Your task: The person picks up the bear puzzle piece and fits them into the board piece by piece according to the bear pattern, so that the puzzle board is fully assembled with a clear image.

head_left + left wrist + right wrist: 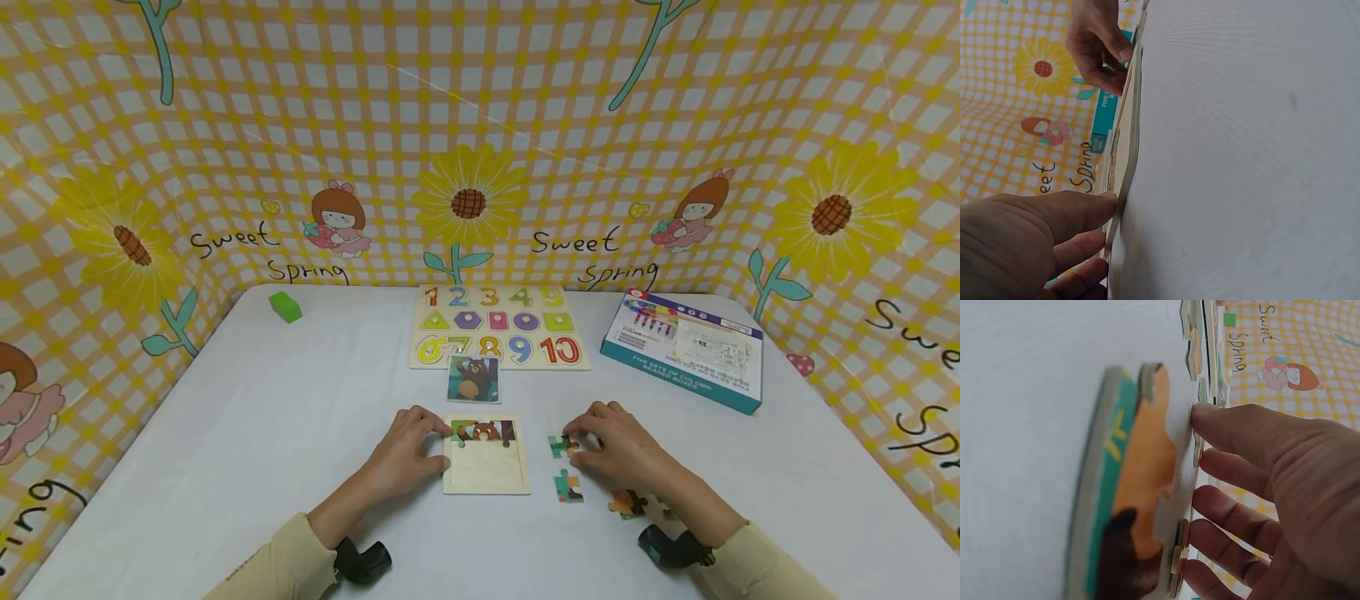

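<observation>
A square wooden puzzle tray [486, 471] lies flat, a strip with a bear's face [486, 431] filling its top. My left hand [405, 454] touches the tray's left edge, thumb and forefinger apart. In the left wrist view the thumb [1085, 209] rests against the tray's rim. To the right of the tray, my right hand [622, 446] pinches a green and brown puzzle piece [558, 447] between thumb and forefinger, low over the table. A second puzzle piece [567, 487] lies just below it. More orange and brown pieces [624, 503] lie partly hidden under the right wrist.
Above the tray lies a bear picture card [473, 380], touching a wooden number board [498, 327]. A teal and white box [684, 348] stands at the back right. A green block [286, 307] sits at the back left. Patterned cloth [465, 100] walls the table's back and sides.
</observation>
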